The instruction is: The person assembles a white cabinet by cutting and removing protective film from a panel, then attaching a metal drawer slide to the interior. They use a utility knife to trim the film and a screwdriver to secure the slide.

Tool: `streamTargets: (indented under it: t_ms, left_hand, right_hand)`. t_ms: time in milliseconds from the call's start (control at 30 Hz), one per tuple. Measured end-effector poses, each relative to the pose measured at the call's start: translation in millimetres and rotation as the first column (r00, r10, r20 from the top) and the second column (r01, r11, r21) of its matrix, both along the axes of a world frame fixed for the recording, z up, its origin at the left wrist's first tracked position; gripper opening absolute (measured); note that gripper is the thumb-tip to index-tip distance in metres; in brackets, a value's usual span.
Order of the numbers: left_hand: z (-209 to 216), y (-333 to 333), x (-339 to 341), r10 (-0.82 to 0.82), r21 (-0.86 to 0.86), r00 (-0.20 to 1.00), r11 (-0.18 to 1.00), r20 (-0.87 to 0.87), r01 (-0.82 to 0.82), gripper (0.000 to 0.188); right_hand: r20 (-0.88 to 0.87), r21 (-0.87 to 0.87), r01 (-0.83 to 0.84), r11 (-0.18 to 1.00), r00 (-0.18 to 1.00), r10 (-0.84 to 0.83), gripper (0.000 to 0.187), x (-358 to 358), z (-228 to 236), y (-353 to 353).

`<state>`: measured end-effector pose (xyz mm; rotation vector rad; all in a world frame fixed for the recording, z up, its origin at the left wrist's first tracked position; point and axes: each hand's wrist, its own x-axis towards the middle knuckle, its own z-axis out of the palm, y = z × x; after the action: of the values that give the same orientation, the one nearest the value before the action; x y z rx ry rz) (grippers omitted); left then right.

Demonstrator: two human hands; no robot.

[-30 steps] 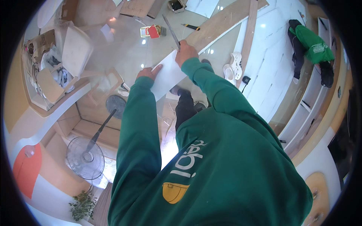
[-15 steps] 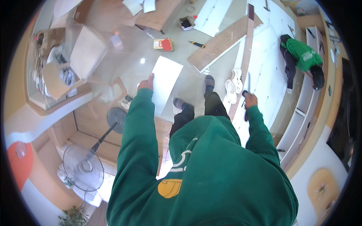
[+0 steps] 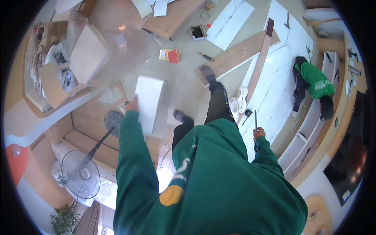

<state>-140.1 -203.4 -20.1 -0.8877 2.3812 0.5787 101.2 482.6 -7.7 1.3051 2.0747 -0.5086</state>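
Observation:
My left hand point(image 3: 132, 104) grips the left edge of a white rectangular board point(image 3: 150, 102), its fingers partly hidden. The board hangs over the floor, left of my feet. On the right, my right hand point(image 3: 259, 133) is closed around a long, thin dark tool point(image 3: 256, 120) whose narrow end points away from me. Its exact kind cannot be made out. Just beyond that hand, a small black object point(image 3: 248, 112) rests beside large white panels point(image 3: 270, 94) laid on the floor.
White clogs point(image 3: 239, 98) stand by a brown plank point(image 3: 261, 58). A person in green point(image 3: 315, 80) bends over a white cabinet frame point(image 3: 309, 125) at right. Left are a standing fan point(image 3: 81, 174) and a pale chair point(image 3: 88, 55). A utility knife point(image 3: 205, 56) and a small box point(image 3: 197, 32) lie ahead.
My left hand has swung left with the white board. One foot has stepped forward. My right hand, still holding the tool, has come nearer to me, away from the small black object.

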Motion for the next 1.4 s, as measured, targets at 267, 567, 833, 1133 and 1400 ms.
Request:
streamTargets:
  t_ms: [267, 567, 833, 1133, 1400]
  left_hand:
    - [-6, -45, 35, 0.259, -0.183, 0.966, 0.951, 0.021, -0.251, 0.084]
    - [-7, -20, 86, 0.58, -0.069, 0.712, 0.755, -0.396, -0.652, 0.055]
    - [16, 18, 50, 0.487, -0.154, 0.618, 0.695, -0.618, -0.702, 0.043]
    - [12, 10, 54, 0.434, -0.239, 0.574, 0.613, -0.695, -0.753, 0.041]
    - [23, 27, 44, 0.396, -0.303, 0.619, 0.617, -0.678, -0.727, 0.044]
  right_hand:
    - [-0.176, -0.183, -0.572, 0.8, 0.819, 0.546, 0.026, -224, -86, 64]
    - [-0.162, -0.215, -0.774, 0.596, 0.63, 0.759, 0.029, -385, -89, 5]
    - [-0.187, -0.135, -0.87, 0.475, 0.493, 0.85, 0.025, -425, -140, -36]
    - [-0.053, -0.188, -0.96, 0.209, 0.223, 0.973, 0.019, -416, -303, -71]
    - [-0.271, -0.05, -0.997, 0.051, 0.062, 0.961, 0.022, -455, -447, -111]
